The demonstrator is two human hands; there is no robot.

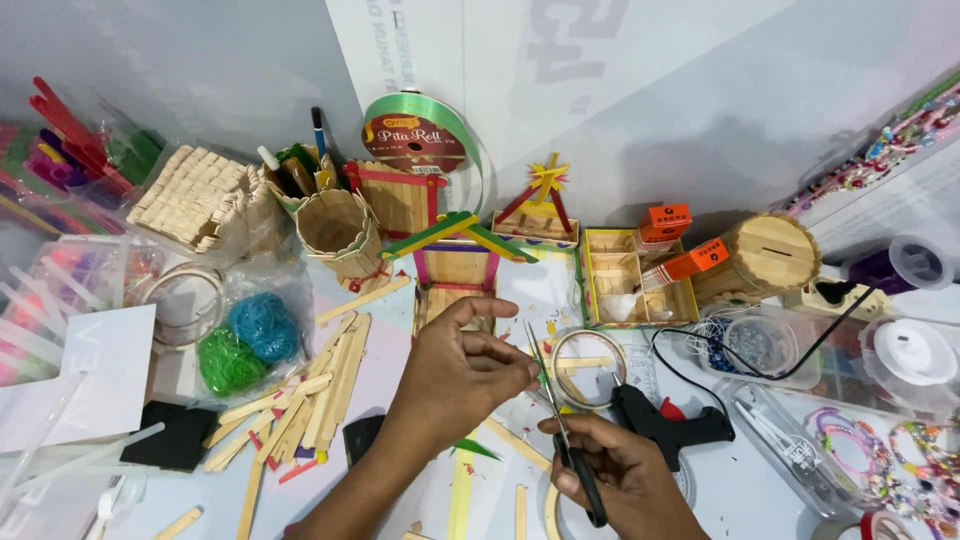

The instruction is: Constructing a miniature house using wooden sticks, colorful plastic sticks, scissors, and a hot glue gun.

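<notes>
My left hand (455,375) reaches in from below, its fingertips pinched on something thin near the scissor blades; what it pinches is too small to make out. My right hand (620,470) grips black-handled scissors (560,420), blades pointing up and away, tips close to my left fingers. Both hands hover over a white table strewn with craft sticks. A black glue gun (672,422) lies just right of the scissors, its cord running off to the right.
Loose wooden sticks (300,410) lie left of my hands. Stick-built houses (455,265), a stick cup (335,228), a compartment tray (630,275), a green ribbon roll (420,135), bagged rubber bands (250,340), a tape ring (590,365) and bead containers (880,440) crowd the table.
</notes>
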